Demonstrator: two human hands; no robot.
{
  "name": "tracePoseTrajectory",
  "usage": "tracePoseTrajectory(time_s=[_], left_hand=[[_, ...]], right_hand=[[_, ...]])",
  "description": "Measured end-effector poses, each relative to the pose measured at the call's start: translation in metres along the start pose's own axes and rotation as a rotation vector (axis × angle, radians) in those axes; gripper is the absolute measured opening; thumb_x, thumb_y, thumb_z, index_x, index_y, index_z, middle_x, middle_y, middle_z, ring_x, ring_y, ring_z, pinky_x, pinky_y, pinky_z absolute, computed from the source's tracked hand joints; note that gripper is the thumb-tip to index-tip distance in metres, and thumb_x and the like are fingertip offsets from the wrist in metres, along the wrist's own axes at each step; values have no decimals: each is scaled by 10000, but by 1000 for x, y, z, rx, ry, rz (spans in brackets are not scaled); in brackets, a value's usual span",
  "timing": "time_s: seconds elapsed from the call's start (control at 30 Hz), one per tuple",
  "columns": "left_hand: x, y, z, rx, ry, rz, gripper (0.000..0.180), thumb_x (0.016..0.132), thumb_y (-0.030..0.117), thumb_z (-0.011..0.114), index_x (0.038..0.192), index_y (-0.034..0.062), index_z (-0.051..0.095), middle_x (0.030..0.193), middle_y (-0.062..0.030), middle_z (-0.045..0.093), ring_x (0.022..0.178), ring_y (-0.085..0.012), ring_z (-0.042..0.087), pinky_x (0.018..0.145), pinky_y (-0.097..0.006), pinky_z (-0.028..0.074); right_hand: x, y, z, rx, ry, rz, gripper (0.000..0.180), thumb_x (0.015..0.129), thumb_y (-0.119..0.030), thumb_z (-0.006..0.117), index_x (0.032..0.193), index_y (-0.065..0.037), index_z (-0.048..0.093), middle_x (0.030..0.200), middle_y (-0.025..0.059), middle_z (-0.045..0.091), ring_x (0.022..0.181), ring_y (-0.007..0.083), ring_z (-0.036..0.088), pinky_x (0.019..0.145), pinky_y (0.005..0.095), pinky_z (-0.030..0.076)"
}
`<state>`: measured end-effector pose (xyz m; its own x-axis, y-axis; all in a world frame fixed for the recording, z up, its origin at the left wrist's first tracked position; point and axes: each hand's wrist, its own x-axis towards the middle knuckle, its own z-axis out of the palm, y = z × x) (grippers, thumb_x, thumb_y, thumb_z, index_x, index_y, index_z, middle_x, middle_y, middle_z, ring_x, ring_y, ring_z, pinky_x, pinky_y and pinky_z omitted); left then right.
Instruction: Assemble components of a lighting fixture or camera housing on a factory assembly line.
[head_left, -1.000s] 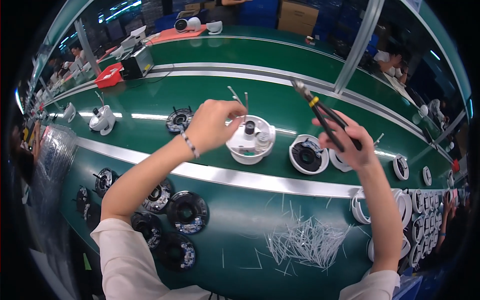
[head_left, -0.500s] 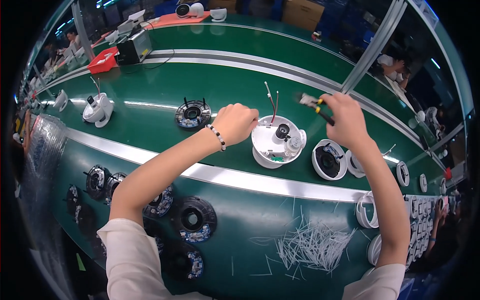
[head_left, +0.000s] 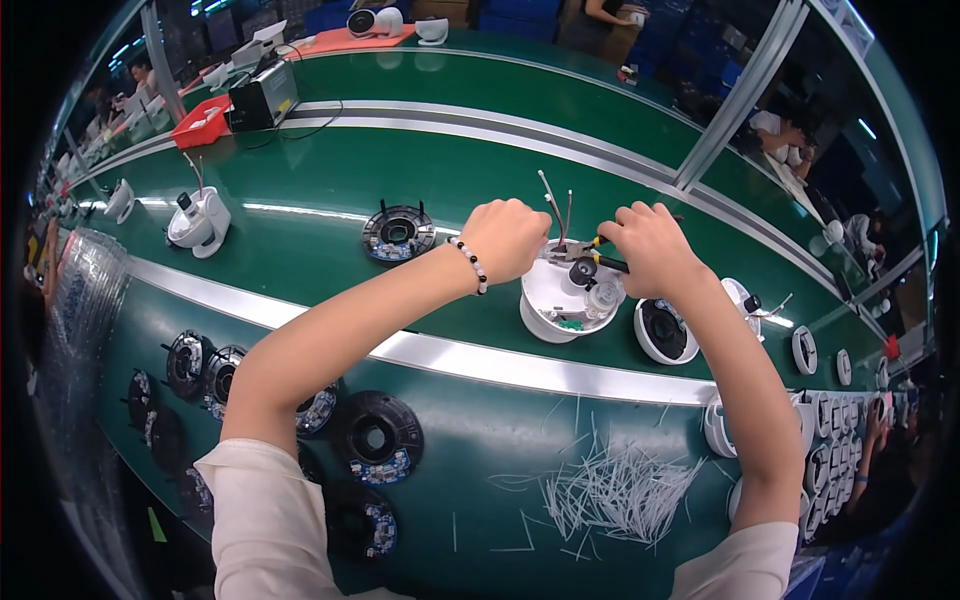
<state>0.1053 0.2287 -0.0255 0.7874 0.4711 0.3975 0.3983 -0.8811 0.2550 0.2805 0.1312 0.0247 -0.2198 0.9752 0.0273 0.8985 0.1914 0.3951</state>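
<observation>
My right hand [head_left: 650,245] grips a pair of cutting pliers [head_left: 572,254] with black and yellow handles. Their jaws are at the base of the thin wires [head_left: 562,212] that rise from a round white camera housing [head_left: 545,305]. Inside the housing are a black lens-like cylinder [head_left: 582,270] and a clear-white round part. My left hand [head_left: 508,240] is closed at the housing's upper left rim, beside the wires. What its fingers pinch is hidden. A black ring with a circuit board [head_left: 398,235] lies left of that hand.
White housings [head_left: 200,222] stand along the green belt. A round white cover with a black insert [head_left: 665,332] sits right of the housing. On the near bench lie black discs with blue boards [head_left: 376,437] and a heap of white plastic strips [head_left: 622,492]. A red tray [head_left: 200,122] stands far left.
My right hand has come left and down, bringing the plier jaws to the wires. My left hand and the housing are slightly farther right. Someone now appears at the far back.
</observation>
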Motion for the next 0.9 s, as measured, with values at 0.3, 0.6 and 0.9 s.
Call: tracePoseTrajectory(time_s=[0.3, 0.6, 0.9], left_hand=[[12, 16, 8, -10, -17, 37, 66, 726, 109, 546, 705, 52, 573, 652, -109, 594, 625, -298, 572, 554, -381, 462], [-11, 29, -23, -301, 3, 190, 113, 729, 159, 593, 754, 63, 647, 696, -119, 614, 640, -286, 582, 590, -349, 465], [-22, -78, -8, 163, 155, -157, 387, 738, 266, 575, 1037, 30, 504, 941, -144, 582, 897, -328, 530, 755, -396, 449]], right_hand=[[-13, 7, 7, -47, 26, 37, 317, 490, -68, 635, 804, -75, 592, 751, 78, 552, 743, 236, 540, 649, 325, 420], [-39, 39, -16, 80, 145, 195, 268, 546, -76, 615, 812, -95, 589, 694, 105, 570, 687, 287, 565, 597, 381, 465], [-76, 60, -76, 89, 510, 367, 393, 534, -34, 593, 925, -79, 590, 688, 95, 552, 647, 290, 534, 591, 361, 428]])
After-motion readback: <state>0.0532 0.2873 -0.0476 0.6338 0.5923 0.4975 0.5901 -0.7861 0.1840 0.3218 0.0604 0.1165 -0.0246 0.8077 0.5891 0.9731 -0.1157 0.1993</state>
